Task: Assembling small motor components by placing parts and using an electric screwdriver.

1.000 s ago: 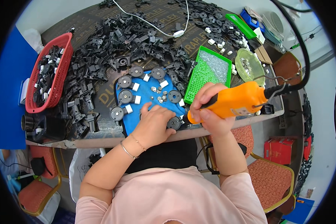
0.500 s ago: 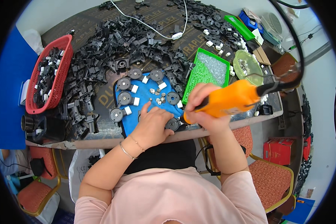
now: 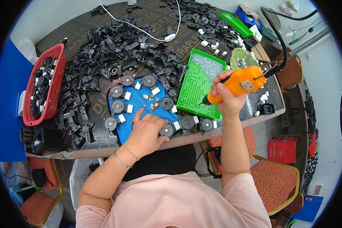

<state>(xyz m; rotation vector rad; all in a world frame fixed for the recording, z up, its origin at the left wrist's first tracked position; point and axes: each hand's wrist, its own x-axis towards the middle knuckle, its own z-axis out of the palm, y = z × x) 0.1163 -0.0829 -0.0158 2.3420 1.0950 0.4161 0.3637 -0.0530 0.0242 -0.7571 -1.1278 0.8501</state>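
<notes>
My right hand (image 3: pixel 228 95) is wrapped around an orange electric screwdriver (image 3: pixel 239 84). Its dark tip points down at the perforated part of a green tray (image 3: pixel 186 95), whose far end holds a heap of small silvery screws (image 3: pixel 211 64). My left hand (image 3: pixel 148 131) lies over the near edge of a blue cloth (image 3: pixel 155 102), thumb and index finger at the rim of a round black part (image 3: pixel 166 130) with a white tab. Similar round parts (image 3: pixel 117 106) with white tabs ring the cloth. Small shiny metal discs (image 3: pixel 151 104) sit in the middle.
Black plastic brackets (image 3: pixel 102 57) are heaped over the left and far table. A red basket (image 3: pixel 45 87) of assembled pieces stands at left. At far right are a yellow-green bowl (image 3: pixel 244 57) and black discs (image 3: pixel 205 22). The screwdriver's black cable (image 3: pixel 279 41) rises at right.
My right hand has lifted the screwdriver away from the round parts beside my left hand to over the green tray. My left hand stays by the same round part. The whole view has shifted slightly.
</notes>
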